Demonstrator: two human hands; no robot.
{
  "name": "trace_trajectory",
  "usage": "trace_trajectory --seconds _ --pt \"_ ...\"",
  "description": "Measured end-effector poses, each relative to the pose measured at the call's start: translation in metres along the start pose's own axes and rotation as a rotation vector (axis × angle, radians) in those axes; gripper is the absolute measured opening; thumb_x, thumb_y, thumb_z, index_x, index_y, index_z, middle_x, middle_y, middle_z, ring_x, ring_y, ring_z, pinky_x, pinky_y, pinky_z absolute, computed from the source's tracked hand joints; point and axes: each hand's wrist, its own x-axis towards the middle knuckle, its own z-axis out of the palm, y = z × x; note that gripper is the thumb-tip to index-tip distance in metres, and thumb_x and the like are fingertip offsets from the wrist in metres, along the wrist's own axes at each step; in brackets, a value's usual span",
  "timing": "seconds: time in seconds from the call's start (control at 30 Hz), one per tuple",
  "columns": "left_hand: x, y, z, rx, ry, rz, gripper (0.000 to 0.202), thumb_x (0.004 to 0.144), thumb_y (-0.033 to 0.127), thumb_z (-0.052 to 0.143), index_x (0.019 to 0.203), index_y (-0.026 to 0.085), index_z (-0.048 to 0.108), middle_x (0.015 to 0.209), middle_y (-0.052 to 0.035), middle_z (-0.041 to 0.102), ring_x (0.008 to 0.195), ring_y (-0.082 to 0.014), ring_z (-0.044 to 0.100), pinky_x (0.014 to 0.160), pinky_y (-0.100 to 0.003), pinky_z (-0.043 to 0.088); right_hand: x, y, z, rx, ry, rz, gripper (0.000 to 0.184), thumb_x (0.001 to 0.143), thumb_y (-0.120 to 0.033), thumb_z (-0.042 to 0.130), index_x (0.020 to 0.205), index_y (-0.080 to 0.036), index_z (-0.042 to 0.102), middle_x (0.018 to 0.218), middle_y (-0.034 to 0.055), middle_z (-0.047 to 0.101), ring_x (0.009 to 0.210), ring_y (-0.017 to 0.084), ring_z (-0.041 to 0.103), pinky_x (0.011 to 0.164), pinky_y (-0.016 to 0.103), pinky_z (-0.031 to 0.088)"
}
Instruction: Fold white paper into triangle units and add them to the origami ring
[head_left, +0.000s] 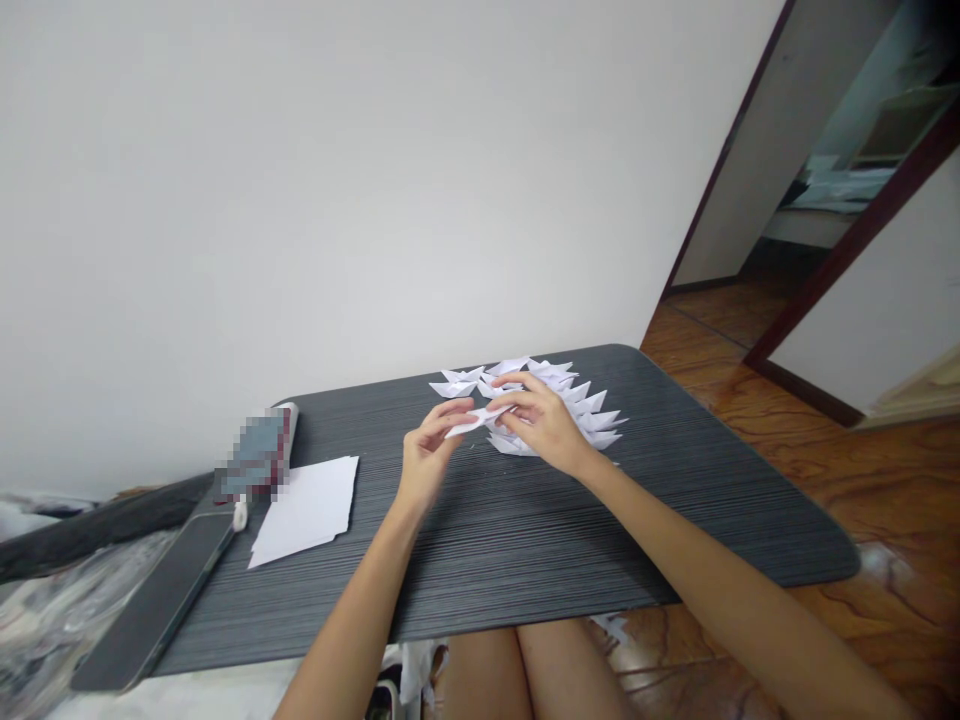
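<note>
Between my two hands, above the dark table, is a small folded piece of white paper (474,420). My left hand (433,448) pinches its left end between thumb and fingers. At the other end, my right hand (541,422) grips it with fingertips and thumb, partly covering it. Just behind and to the right of my hands stand several folded paper boats (592,410), white with pointed ends, set close together in rows. My right hand hides some of them.
A stack of white paper sheets (309,508) lies on the left of the dark table (480,560). Beside it is a phone with a blurred screen (255,455), with a white plug (240,513) at its lower end. A pale wall (420,180) rises behind the table.
</note>
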Motion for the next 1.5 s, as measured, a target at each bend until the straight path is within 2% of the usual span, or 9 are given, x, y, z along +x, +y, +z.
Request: trace_trajectory --seconds 0.13,0.27,0.4,0.57,0.7,0.9,1.03,1.23,1.5 --pt "-0.001 0.006 0.003 0.149 -0.024 0.108 0.017 0.076 0.02 0.054 0.082 0.019 0.069 0.107 -0.0091 0.054 0.097 -0.02 0.054 0.083 -0.033 0.044 0.003 0.001 0.001 0.203 0.034 0.031 0.009 0.073 -0.016 0.053 0.075 -0.017 0.062 0.097 0.0066 0.052 0.091 0.015 0.054 0.077 0.028 0.047" --pt "-0.003 0.008 0.005 0.207 0.003 0.144 0.017 0.076 0.019 0.052 0.077 0.019 0.069 0.105 -0.0078 0.052 0.095 -0.0197 0.055 0.085 -0.034 0.042 0.001 -0.003 0.0 0.244 -0.073 0.018 0.011 0.074 -0.02 0.054 0.082 -0.018 0.061 0.099 0.0067 0.054 0.1 0.016 0.051 0.088 0.032 0.042" --pt "-0.003 0.004 0.008 0.213 0.089 0.119 0.009 0.073 0.02 0.057 0.074 0.015 0.064 0.101 -0.0083 0.051 0.093 -0.0191 0.054 0.078 -0.03 0.046 -0.001 -0.002 0.001 0.135 -0.134 -0.011 0.009 0.075 -0.018 0.053 0.076 -0.019 0.062 0.101 0.0065 0.054 0.101 0.016 0.051 0.089 0.034 0.04" --pt "-0.004 -0.002 0.01 0.206 0.102 0.107 0.007 0.073 0.02 0.057 0.078 0.016 0.058 0.099 -0.0074 0.049 0.089 -0.0162 0.052 0.067 -0.023 0.048 -0.001 0.005 0.001 -0.062 -0.125 -0.087 0.014 0.072 -0.01 0.052 0.069 -0.019 0.061 0.099 0.0053 0.055 0.099 0.017 0.051 0.09 0.036 0.038" --pt "-0.005 -0.002 0.01 0.266 0.066 0.101 0.01 0.074 0.02 0.056 0.083 0.017 0.061 0.101 -0.0074 0.048 0.093 -0.0167 0.052 0.069 -0.023 0.049 -0.002 0.005 0.001 -0.003 -0.135 -0.078 0.016 0.073 -0.011 0.051 0.083 -0.019 0.062 0.102 0.0067 0.053 0.098 0.018 0.052 0.083 0.033 0.043" --pt "-0.005 -0.002 0.011 0.096 0.05 0.062 0.015 0.069 0.019 0.063 0.083 0.016 0.059 0.107 -0.0078 0.048 0.098 -0.0182 0.053 0.082 -0.03 0.048 -0.003 0.006 0.007 0.298 -0.123 0.09 0.045 0.072 -0.016 0.057 0.115 -0.021 0.046 0.103 0.0061 0.053 0.089 0.014 0.055 0.083 0.03 0.044" --pt "-0.005 -0.001 0.014 0.026 0.057 0.009 0.02 0.065 0.021 0.066 0.081 0.015 0.056 0.108 -0.0085 0.049 0.099 -0.02 0.054 0.085 -0.035 0.047 -0.003 0.005 0.01 0.356 -0.103 0.172 0.041 0.068 -0.02 0.062 0.107 -0.02 0.052 0.101 0.0065 0.055 0.087 0.014 0.055 0.08 0.031 0.045" --pt "-0.003 0.004 0.017 -0.015 0.052 -0.01 0.013 0.067 0.021 0.065 0.075 0.014 0.058 0.101 -0.0079 0.056 0.101 -0.0198 0.053 0.09 -0.036 0.043 -0.002 0.003 0.01 0.313 -0.082 0.13 0.03 0.067 -0.022 0.064 0.096 -0.018 0.058 0.097 0.0063 0.054 0.087 0.015 0.055 0.076 0.029 0.047" --pt "-0.003 -0.001 0.015 -0.08 0.084 -0.081 0.013 0.067 0.024 0.064 0.071 0.013 0.059 0.102 -0.0076 0.058 0.098 -0.0208 0.055 0.084 -0.035 0.045 -0.003 0.006 0.012 0.259 -0.085 0.118 0.025 0.07 -0.023 0.061 0.094 -0.017 0.059 0.098 0.0067 0.054 0.088 0.015 0.056 0.078 0.029 0.047"
